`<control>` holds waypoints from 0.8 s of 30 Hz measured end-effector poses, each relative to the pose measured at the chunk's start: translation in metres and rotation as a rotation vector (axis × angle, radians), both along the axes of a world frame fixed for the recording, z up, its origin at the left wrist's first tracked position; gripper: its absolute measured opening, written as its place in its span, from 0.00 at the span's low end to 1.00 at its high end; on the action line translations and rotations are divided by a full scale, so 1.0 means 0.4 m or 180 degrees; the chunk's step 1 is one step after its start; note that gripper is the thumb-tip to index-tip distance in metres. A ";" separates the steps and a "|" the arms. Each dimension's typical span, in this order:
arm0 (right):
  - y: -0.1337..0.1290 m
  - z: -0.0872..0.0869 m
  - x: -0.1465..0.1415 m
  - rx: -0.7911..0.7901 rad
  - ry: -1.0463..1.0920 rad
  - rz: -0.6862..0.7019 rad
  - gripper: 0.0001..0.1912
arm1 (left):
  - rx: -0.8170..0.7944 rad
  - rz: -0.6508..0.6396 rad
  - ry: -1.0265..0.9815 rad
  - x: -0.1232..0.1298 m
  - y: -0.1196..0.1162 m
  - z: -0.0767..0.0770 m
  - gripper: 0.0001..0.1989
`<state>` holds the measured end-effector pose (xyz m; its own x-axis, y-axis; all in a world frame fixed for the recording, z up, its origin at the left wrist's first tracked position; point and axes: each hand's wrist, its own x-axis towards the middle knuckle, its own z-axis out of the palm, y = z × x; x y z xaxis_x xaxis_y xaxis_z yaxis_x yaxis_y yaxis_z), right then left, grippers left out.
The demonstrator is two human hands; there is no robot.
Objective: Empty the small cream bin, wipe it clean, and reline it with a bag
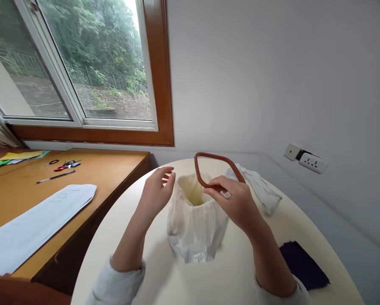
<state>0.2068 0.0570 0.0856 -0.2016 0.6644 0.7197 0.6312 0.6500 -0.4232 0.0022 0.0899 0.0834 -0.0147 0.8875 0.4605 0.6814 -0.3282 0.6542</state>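
Observation:
A bin or similar container lined with a white plastic bag [198,231] stands upright on the round table; the bag hangs down over its outside, and the inside looks yellowish. My right hand [236,199] grips a brown rounded-square ring [215,156], like a bin's rim, between thumb and fingers. The ring is tilted up above the right and far side of the opening. My left hand [158,188] is at the left of the bag's mouth, fingers apart and curved, holding nothing. Whether it touches the bag is hard to tell.
Behind my right hand lies a crumpled white plastic bag [262,188]. A dark purple cloth [304,264] is at the right of the round table [114,237]. The wooden desk [114,169] at left bears papers [47,224], a pen [55,176] and keys [70,164]. A wall socket [313,162] is at right.

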 end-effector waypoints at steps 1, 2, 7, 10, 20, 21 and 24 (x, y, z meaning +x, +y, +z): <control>0.001 0.000 0.005 -0.0051 -0.0022 -0.0013 0.03 | -0.0137 -0.0065 0.0110 -0.009 0.025 -0.010 0.19; 0.001 0.001 0.011 -0.0102 -0.0025 -0.0040 0.03 | -0.0241 -0.0202 0.0282 -0.015 0.045 -0.022 0.20; -0.004 0.010 0.041 -0.0330 -0.0041 -0.0167 0.04 | -0.0663 -0.0632 0.0498 -0.015 0.075 -0.063 0.21; -0.011 0.015 0.050 -0.0377 -0.0002 -0.0260 0.04 | -0.0722 -0.0711 0.0436 -0.008 0.062 -0.052 0.19; -0.024 0.027 0.073 -0.0221 -0.0095 -0.0359 0.03 | -0.1157 -0.0986 0.0678 -0.009 0.024 -0.011 0.19; -0.023 0.027 0.072 -0.0215 -0.0079 -0.0340 0.03 | -0.1178 -0.1028 0.0723 -0.011 0.025 -0.012 0.19; -0.023 0.027 0.071 -0.0174 -0.0064 -0.0301 0.03 | -0.1199 -0.1090 0.0752 -0.020 0.032 -0.015 0.20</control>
<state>0.2351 0.0478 0.0964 -0.1503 0.7193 0.6782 0.6974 0.5634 -0.4430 -0.0057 0.1027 0.0774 0.3684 0.9273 0.0667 0.7192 -0.3297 0.6116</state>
